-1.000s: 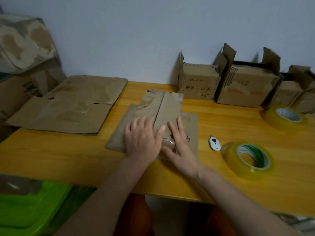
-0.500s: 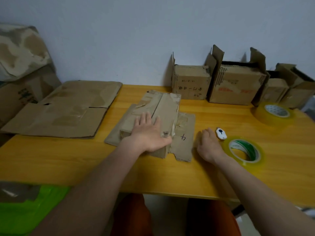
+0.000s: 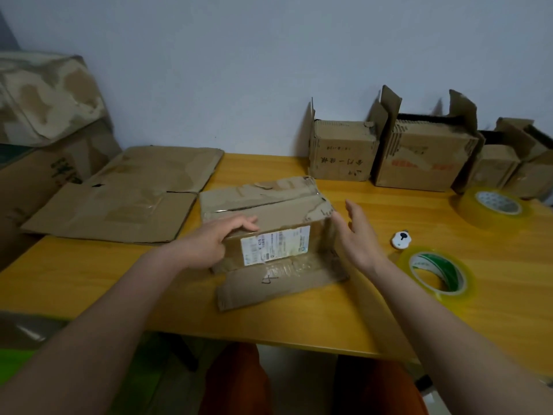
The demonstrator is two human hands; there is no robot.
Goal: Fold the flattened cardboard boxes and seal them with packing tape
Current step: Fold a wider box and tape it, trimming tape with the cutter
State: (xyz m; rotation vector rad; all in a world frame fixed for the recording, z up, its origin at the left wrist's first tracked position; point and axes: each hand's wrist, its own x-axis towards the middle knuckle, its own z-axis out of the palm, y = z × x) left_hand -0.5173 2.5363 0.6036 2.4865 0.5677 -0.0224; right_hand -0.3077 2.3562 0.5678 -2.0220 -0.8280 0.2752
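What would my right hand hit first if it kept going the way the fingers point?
Probably nothing soon: the right hand points past the box toward the row of open boxes by the wall. Depth is unclear.

handwritten "4" on box flap [image 3: 281, 287]; white shipping label [image 3: 275, 245], print too small to read

A makeshift packing spot in a plain room, judging by the yellow wooden table [image 3: 89, 280] against a bare pale wall [image 3: 239, 70], worn brown cardboard boxes [image 3: 419, 157] lined along it, flattened cardboard sheets [image 3: 125, 199] and rolls of clear yellowish packing tape [image 3: 434, 274].
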